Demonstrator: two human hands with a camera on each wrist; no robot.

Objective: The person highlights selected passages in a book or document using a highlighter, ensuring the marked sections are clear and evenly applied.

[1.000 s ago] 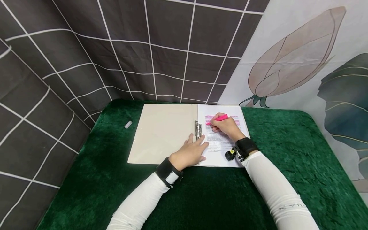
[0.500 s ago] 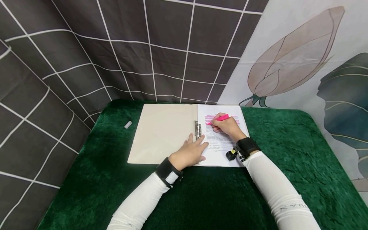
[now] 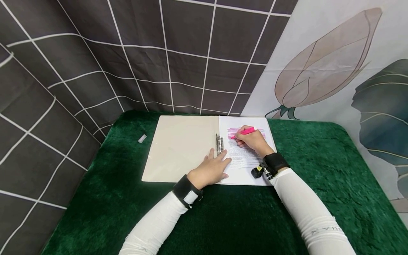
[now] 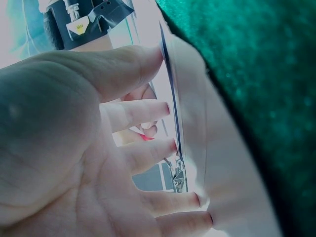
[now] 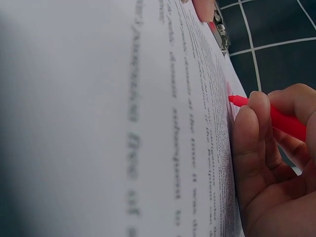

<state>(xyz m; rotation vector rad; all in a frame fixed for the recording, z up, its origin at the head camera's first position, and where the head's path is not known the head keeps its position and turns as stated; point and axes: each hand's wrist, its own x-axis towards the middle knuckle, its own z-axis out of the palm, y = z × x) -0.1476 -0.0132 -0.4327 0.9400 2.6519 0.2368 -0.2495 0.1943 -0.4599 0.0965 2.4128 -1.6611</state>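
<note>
A beige folder (image 3: pixel 181 148) lies spread open, with white printed sheets (image 3: pixel 242 177) on its right half. Pink highlighting covers the upper lines of text. My right hand (image 3: pixel 250 139) pinches a pink highlighter (image 3: pixel 248 130), its tip at the page near the left ends of the highlighted lines. In the right wrist view the highlighter (image 5: pixel 289 123) sits between thumb and fingers. My left hand (image 3: pixel 210 169) rests with fingers spread across the folder's spine and the lower left of the page. Its fingertips (image 4: pixel 190 200) touch down just below the metal clip (image 3: pixel 219 143).
A small pale cap-like piece (image 3: pixel 142 138) lies on the green plush cloth (image 3: pixel 111 198), left of the folder. Behind the table hangs a dark grid-patterned curtain (image 3: pixel 188 63), with a floral-print cloth (image 3: pixel 325 63) to the right.
The right hand with the highlighter has shifted slightly to the right along a text line. The left hand and folder stay in place.
</note>
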